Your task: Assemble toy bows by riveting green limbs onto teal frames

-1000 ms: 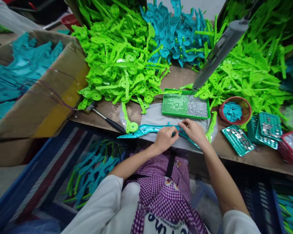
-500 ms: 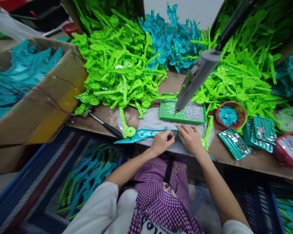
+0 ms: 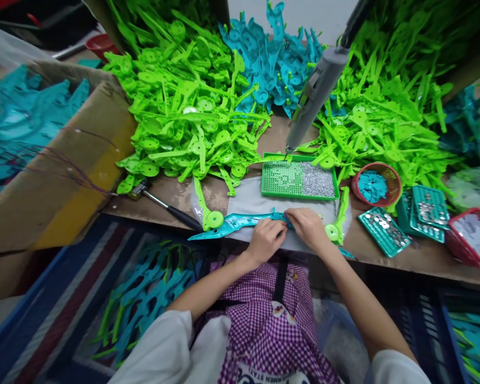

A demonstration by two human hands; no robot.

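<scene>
A long blue plastic part (image 3: 234,222) lies across the bench's front edge, with thin wires running along it. My left hand (image 3: 267,239) is closed at its middle, thumb and fingertips pinched together near the wires. Whatever sits between those fingertips is too small to make out. My right hand (image 3: 307,228) bends over the same part just to the right, its fingertips pressed down on it and partly hidden. Two green plastic arms with round ends flank the part, the left arm (image 3: 213,218) and the right arm (image 3: 336,230).
A grey electric screwdriver (image 3: 314,96) hangs over a green tray (image 3: 272,196) of small screws. A hammer (image 3: 168,208) lies left. To the right are a red basket (image 3: 396,184) and a teal tray (image 3: 384,232) of metal discs. Piles of green parts (image 3: 192,117) rise behind.
The view has shifted slightly. My hands stay on the blue part; my left fingers have moved a little lower, and more of the part's middle shows between the hands.
</scene>
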